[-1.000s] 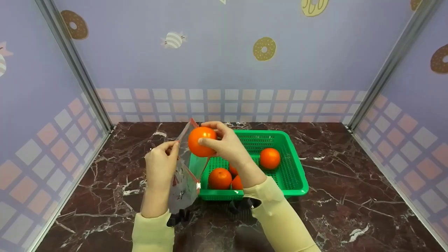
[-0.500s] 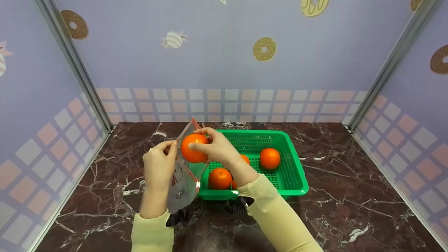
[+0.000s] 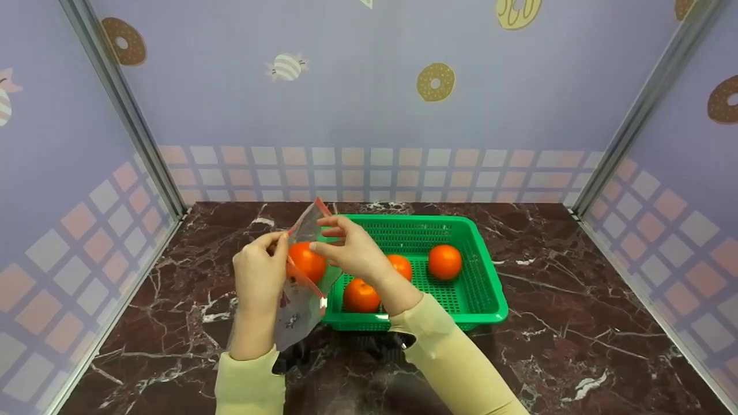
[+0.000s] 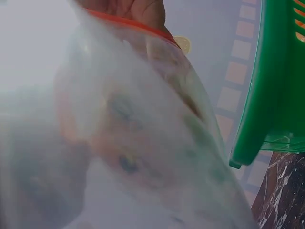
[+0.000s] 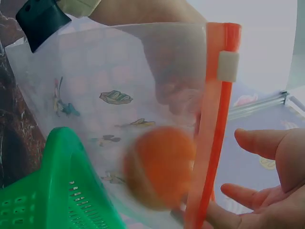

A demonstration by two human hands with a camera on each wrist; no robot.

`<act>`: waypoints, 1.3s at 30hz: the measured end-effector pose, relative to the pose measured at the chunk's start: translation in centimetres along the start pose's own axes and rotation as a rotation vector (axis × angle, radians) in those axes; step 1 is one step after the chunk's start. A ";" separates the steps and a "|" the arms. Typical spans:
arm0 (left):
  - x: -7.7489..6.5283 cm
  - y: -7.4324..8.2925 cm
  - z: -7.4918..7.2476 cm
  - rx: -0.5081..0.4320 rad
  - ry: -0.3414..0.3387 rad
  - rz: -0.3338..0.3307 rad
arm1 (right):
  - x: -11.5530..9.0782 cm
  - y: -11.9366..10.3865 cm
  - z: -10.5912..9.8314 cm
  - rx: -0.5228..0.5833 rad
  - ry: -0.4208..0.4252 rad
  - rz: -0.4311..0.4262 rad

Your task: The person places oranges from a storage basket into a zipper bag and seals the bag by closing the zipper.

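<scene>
The left hand [image 3: 259, 274] has its grip clamped, thumb against fingers, on the red-edged rim of a clear printed bag [image 3: 297, 320], while the right hand's [image 3: 357, 253] grip stands apart at the bag's mouth, its fingers spread; whether a fingertip touches the orange [image 3: 308, 265] cannot be told. The orange, round, bright and glossy, lies inside the bag, partly hidden by the left hand and blurred through the film in the right wrist view. The right arm partly covers the green basket [image 3: 490, 288] on the desk [image 3: 576, 323].
</scene>
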State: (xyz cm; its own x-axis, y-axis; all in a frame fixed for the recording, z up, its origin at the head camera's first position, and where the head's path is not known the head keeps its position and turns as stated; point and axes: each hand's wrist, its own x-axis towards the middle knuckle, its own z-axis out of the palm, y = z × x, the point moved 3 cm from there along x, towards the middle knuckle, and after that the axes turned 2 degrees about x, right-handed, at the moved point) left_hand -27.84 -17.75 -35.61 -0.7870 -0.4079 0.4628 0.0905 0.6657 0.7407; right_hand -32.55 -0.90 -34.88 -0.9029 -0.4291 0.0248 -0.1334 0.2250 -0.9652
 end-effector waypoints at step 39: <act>0.4 -1.5 -3.5 -0.116 0.386 0.100 | -0.4 -1.2 0.0 -0.214 0.101 -0.116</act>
State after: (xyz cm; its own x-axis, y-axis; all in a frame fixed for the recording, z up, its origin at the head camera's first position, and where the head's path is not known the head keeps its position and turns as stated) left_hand -26.18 -21.12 -34.81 -0.4863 -0.5642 0.6672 0.2404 0.6477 0.7230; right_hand -32.06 -1.03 -33.71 -0.9113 -0.3758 0.1684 -0.3122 0.3639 -0.8776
